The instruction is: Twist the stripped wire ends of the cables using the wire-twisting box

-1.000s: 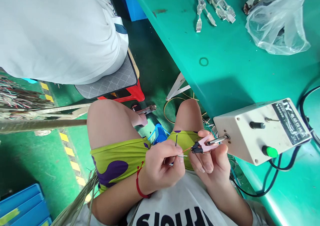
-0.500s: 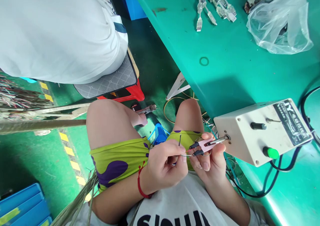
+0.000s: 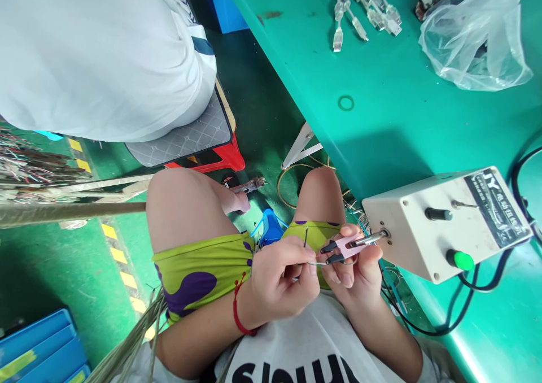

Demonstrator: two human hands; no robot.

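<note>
Over my lap, my left hand (image 3: 282, 278) is closed in a pinch on thin wires (image 3: 305, 240), one black end sticking up above the fingers. My right hand (image 3: 355, 267) is closed on a small pink clip with two black tips (image 3: 341, 247). The clip sits on a metal shaft (image 3: 370, 238) that sticks out of a white box (image 3: 440, 222) at the green table's edge. The clip's black tips point at the wire ends held by my left hand, and the two hands nearly touch.
The white box carries a black knob (image 3: 438, 213) and a green button (image 3: 460, 259); black cables (image 3: 457, 309) hang from it. On the green table (image 3: 381, 117) lie clear USB connectors (image 3: 364, 10) and a plastic bag (image 3: 474, 33). Another seated person in white (image 3: 97, 55) is at left, with wire bundles (image 3: 63, 202) nearby.
The clip's black tips have parted from closed to apart. My left hand has moved slightly right toward them with the wires; my right hand has shifted a little lower.
</note>
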